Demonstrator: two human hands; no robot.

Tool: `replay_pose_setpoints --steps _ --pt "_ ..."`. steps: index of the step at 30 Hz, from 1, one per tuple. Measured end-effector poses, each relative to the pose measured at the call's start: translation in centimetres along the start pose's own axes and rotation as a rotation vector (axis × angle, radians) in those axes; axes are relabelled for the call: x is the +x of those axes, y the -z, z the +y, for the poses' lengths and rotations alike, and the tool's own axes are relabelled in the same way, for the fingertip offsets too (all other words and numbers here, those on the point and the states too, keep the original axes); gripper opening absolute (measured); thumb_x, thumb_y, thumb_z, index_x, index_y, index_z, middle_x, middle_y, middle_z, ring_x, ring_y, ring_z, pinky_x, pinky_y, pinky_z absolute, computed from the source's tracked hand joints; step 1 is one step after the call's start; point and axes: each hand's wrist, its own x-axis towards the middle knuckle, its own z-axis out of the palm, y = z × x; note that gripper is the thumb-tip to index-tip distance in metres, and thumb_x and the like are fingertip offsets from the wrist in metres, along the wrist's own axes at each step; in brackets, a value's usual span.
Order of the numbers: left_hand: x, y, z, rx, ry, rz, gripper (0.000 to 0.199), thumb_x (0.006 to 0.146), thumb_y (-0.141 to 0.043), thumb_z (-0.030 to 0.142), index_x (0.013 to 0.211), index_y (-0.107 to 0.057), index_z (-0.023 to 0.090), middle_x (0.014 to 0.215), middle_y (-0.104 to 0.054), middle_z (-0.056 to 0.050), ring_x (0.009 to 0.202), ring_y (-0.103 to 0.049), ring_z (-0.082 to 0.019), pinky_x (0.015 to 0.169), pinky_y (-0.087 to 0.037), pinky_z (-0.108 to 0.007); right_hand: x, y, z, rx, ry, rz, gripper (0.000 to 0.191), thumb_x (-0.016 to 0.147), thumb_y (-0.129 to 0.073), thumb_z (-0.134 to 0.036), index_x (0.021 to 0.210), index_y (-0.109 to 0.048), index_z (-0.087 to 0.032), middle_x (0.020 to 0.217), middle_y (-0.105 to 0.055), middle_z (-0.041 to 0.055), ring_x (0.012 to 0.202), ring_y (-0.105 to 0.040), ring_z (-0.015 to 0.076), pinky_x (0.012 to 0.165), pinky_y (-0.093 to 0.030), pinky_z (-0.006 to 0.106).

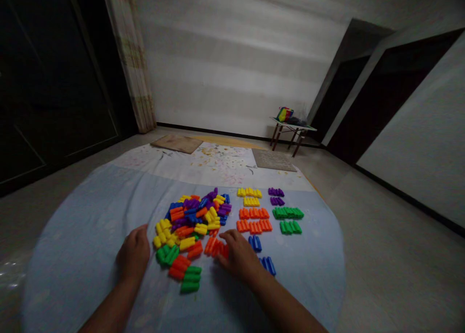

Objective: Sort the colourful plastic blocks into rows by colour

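A mixed pile of coloured plastic pieces lies on the blue part of the cloth. My right hand reaches over orange pieces at the pile's near right side, its fingers curled around their right end. Left of the pile, my left hand rests on the cloth with its fingers bent together and nothing visible in them. Sorted rows stand to the right: yellow pieces, orange pieces, purple pieces, green pieces and blue pieces. My right forearm passes close to more blue pieces.
The cloth-covered table has a brown mat at its far left and a greyish mat at its far right. Beyond it, a small table holds a colourful bag by the wall.
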Motion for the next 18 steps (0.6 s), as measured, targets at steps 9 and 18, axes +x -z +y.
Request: replay_pose_setpoints --steps 9,18 --pt "-0.4 -2.5 4.1 -0.325 0.007 0.248 0.042 0.081 -0.027 0.032 0.103 -0.058 0.014 0.106 -0.06 -0.011 0.103 -0.052 -0.022 0.092 -0.039 -0.035 -0.3 -0.6 0.6 0.041 -0.005 -0.052 0.051 0.069 -0.061 -0.018 0.119 -0.05 -0.019 0.107 -0.054 0.0103 0.102 -0.049 0.0232 0.089 -0.041 0.036" --pt "-0.4 -2.2 3.0 -0.422 0.048 0.212 0.038 0.079 -0.029 0.029 0.098 -0.058 0.015 0.103 -0.06 -0.009 0.1 -0.054 -0.022 0.089 -0.041 -0.036 -3.3 -1.6 -0.3 0.529 -0.055 0.044 0.038 0.064 -0.056 -0.007 0.098 -0.051 -0.021 0.098 -0.053 0.0018 0.089 -0.054 0.0135 0.078 -0.045 0.025"
